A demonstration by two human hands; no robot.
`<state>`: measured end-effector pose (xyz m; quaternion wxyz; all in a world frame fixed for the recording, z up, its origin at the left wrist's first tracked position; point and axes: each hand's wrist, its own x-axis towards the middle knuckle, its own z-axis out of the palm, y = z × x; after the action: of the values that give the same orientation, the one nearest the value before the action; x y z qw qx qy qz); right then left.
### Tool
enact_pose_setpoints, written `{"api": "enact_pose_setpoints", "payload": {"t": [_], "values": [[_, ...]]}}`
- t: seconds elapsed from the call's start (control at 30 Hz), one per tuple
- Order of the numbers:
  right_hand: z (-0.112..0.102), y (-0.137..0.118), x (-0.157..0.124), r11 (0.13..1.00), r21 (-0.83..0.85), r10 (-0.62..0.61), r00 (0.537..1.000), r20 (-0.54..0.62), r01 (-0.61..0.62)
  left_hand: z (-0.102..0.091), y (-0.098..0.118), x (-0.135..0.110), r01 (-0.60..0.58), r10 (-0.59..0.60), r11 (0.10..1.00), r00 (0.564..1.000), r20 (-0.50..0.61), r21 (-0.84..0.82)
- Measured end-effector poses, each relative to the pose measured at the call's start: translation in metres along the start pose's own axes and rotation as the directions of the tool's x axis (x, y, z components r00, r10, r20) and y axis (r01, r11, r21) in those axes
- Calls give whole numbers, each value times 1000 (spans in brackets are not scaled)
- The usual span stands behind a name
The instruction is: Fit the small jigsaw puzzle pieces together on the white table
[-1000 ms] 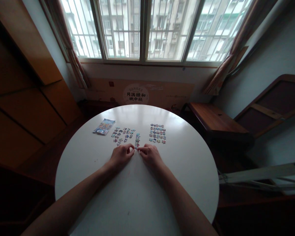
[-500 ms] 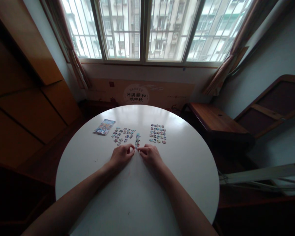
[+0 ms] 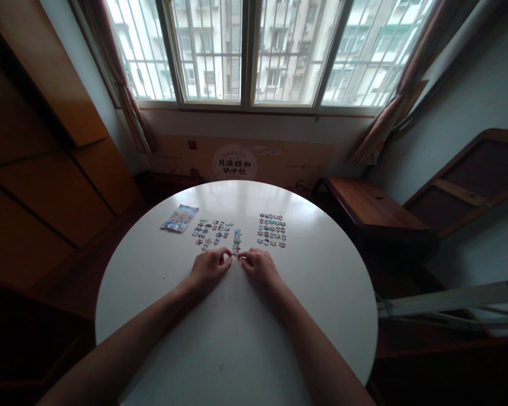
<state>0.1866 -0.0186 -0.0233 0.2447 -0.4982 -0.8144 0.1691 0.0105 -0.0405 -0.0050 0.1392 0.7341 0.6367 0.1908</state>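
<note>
A narrow strip of joined jigsaw puzzle pieces (image 3: 237, 239) lies on the white table, its near end between my two hands. My left hand (image 3: 210, 266) is closed in a pinch, thumb and forefinger at the left side of the strip's lowest jigsaw puzzle piece (image 3: 235, 255). From the other side, my right hand (image 3: 259, 265) has its fingers curled and their tips on that same end. Loose puzzle pieces (image 3: 203, 232) are scattered beyond my left hand. Further puzzle pieces (image 3: 272, 231) sit in rows beyond my right hand.
The round white table (image 3: 237, 349) fills the middle of the view. A colourful picture packet (image 3: 180, 217) rests at its far left. Behind stand a printed panel (image 3: 279, 158) and a barred window; a wooden bench (image 3: 372, 200) is at the right, cabinets (image 3: 29, 203) at the left.
My right hand's fingertips have shifted very slightly to the right at the strip's near end. My left hand and the puzzle pieces look unmoved.
</note>
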Motion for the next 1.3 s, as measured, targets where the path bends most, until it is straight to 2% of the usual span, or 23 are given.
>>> {"api": "enact_pose_setpoints", "payload": {"t": [0.23,0.9,1.3], "values": [[-1,1,0,1000,1,-5,1000,12,5,0,1,0,22,-22,1000,1000,3,0],[-1,-1,1,998,-60,2,999,35,0,3,-3,1,-20,21,1000,1000,-16,13],[-1,0,0,1000,12,-16,1000,-6,16,2,-3,0,-6,6,1000,1000,-6,12]]}}
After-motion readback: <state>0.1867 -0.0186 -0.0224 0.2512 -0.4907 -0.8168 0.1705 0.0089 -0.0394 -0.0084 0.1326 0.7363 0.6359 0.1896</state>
